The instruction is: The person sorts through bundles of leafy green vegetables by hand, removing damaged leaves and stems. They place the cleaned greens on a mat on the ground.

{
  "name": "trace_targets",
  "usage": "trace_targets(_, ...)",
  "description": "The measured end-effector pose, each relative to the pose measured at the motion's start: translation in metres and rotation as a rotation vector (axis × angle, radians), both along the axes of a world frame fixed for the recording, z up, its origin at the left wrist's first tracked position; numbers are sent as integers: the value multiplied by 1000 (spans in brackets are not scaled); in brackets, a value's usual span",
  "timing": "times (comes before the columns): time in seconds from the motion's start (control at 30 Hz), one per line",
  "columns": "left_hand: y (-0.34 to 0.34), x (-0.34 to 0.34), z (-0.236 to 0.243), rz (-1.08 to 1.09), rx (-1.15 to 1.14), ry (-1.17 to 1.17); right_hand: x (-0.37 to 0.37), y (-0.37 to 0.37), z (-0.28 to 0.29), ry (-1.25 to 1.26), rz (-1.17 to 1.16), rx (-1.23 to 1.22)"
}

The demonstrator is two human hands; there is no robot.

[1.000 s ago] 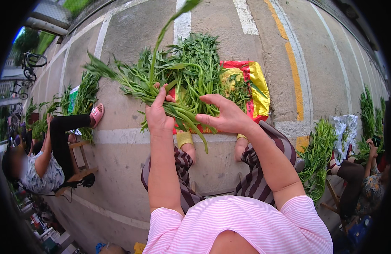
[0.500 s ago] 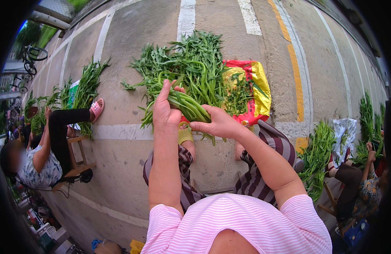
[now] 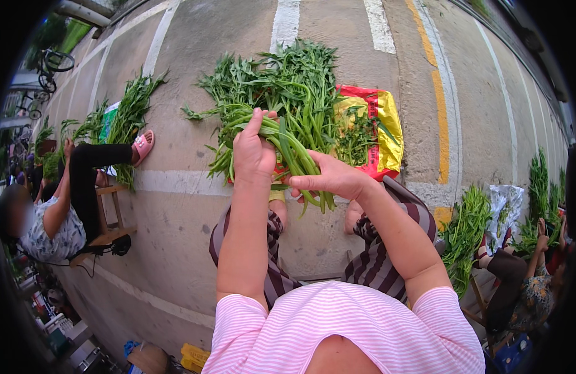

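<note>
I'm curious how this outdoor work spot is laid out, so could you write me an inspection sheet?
Surface: grey concrete ground with painted white and yellow-orange stripes.
Job's things: bundle of long, smooth green stems, held in front of a wide heap of green leafy stalks.
Clutter: small green leafy scraps on a shiny red-and-yellow plastic sheet.
Hands: bare left hand grips the bundle; bare right hand curls around its lower ends.
Cables: thin black cord near a brown wooden stool at left.
Surroundings: seated people on both sides; dark bicycles at upper left.
</note>
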State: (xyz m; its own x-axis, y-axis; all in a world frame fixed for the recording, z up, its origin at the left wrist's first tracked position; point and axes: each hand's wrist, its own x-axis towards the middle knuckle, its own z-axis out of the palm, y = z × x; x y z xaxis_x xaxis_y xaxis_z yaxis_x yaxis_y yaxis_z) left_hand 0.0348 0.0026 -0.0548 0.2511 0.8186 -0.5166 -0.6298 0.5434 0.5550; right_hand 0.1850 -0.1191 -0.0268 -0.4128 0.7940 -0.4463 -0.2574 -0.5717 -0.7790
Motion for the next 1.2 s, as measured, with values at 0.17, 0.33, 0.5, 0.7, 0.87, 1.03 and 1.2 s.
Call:
trace_targets(0.17,4,-5,-16,36,-27,33,-9,-4,0,-238,-20,203)
trace_targets(0.33,2,-2,-10,75,-40,50,-13,-6,-14,-354,-91,117)
trace_targets(0.5,4,-2,15,-96,9,-21,-2,-1,-1,106,-269,-126)
trace_targets(0.7,-11,10,35,-312,111,185,57,7,8,828,-728,21)
trace_targets(0.87,-33,29,18,-517,62,242,67,4,8,1072,-859,60)
trace_targets(1.03,-51,40,25,-783,-17,-149,38,2,19,1015,-718,68)
trace_targets(1.2,-51,37,12,-804,79,-748,20,-14,32,1025,-505,90)
